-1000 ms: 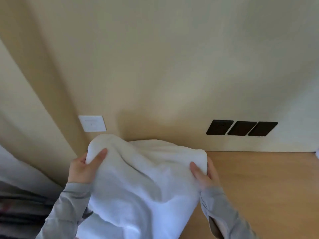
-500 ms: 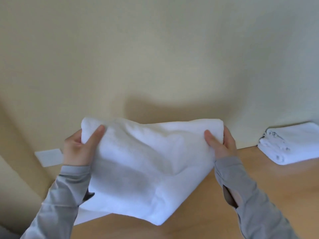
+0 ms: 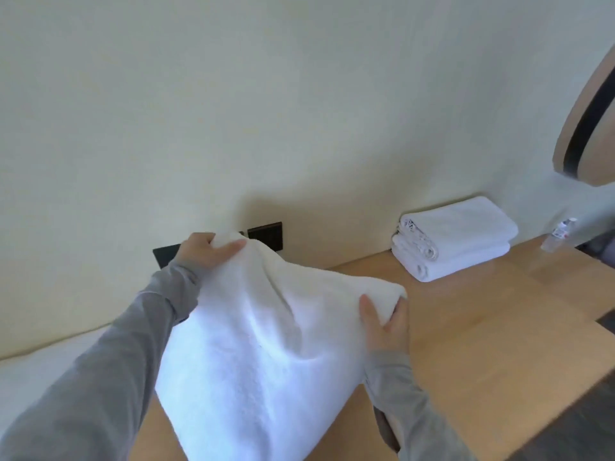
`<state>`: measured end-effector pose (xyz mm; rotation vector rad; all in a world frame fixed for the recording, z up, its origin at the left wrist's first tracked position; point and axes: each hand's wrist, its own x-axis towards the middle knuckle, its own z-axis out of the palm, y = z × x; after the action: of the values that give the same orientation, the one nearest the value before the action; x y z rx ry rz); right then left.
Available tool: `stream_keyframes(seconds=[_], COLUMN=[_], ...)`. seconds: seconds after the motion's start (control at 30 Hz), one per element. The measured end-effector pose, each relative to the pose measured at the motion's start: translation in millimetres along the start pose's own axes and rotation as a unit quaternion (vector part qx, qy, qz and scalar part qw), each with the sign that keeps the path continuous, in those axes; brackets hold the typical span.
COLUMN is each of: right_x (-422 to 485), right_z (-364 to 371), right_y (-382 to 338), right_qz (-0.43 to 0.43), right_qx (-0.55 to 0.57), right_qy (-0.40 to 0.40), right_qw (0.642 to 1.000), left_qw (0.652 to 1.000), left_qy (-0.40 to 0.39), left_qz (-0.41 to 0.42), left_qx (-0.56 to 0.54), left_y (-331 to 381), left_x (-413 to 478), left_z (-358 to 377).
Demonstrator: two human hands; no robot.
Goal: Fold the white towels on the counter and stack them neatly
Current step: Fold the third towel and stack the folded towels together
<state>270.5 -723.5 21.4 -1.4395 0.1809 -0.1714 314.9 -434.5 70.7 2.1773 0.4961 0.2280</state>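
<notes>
Wooden counter (image 3: 472,344) against pale wall (image 3: 233,94) bears stacked towels (image 3: 456,237)

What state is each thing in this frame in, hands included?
Large white terry towel: held up by two corners, sagging between them.
Left-hand grip: curled round the towel's far corner.
Right-hand grip: pinching the towel's near corner.
Stack of folded white towels: two high, lying on the light wooden counter by the wall.
Small clear bottle: standing on the counter, blurred.
</notes>
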Motion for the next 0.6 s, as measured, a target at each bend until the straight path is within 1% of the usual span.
stream_keyframes(seconds=[0.07, 0.1, 0.17, 0.23, 0.3, 0.37, 0.43, 0.47, 0.5, 0.57, 0.6], right_x=[14.4, 20.1, 31.5, 47.9, 67.8, 91.6, 116.4, 128.5, 140.3, 158.5, 164.4], right_z=[-24.4, -35.1, -54.8, -73.1, -92.4, -117.8, -145.0, -157.4, -167.3, -176.5, -174.4], right_y=[46.3, 66.9, 97.4, 113.5, 117.7, 121.8, 126.6, 130.9, 137.0, 147.2, 149.9], right_qz=[0.084, 0.121, 0.181, 0.237, 0.31, 0.395, 0.446, 0.448, 0.431, 0.341, 0.297], right_qx=[-0.012, -0.016, -0.035, -0.041, -0.04, -0.047, -0.063, -0.095, -0.137, -0.252, -0.302], right_qy=[-0.01, -0.037, -0.1, -0.132, -0.145, -0.126, -0.078, -0.056, -0.031, -0.01, -0.034], right_qw=[0.996, 0.992, 0.978, 0.962, 0.939, 0.909, 0.889, 0.887, 0.891, 0.906, 0.905], left_qw=[0.995, 0.99, 0.983, 0.981, 0.975, 0.959, 0.933, 0.918, 0.904, 0.884, 0.877], left_qy=[-0.071, -0.092, -0.091, -0.06, -0.009, 0.051, 0.095, 0.106, 0.114, 0.122, 0.123], left_qz=[-0.043, -0.063, -0.094, -0.125, -0.184, -0.259, -0.336, -0.373, -0.405, -0.449, -0.462], left_qx=[0.064, 0.089, 0.128, 0.139, 0.125, 0.099, 0.086, 0.082, 0.074, 0.05, 0.043], left_y=[-20.8, -32.5, -57.4, -81.0, -99.6, -116.3, -134.6, -144.0, -152.5, -166.8, -171.8], left_x=[9.6, 8.8, -3.9, -31.0, -65.4, -97.8, -124.2, -134.7, -143.1, -153.5, -155.8], left_z=[66.9, 95.6, 141.5, 170.0, 180.9, 179.1, 172.5, 169.3, 166.4, 163.1, 162.1])
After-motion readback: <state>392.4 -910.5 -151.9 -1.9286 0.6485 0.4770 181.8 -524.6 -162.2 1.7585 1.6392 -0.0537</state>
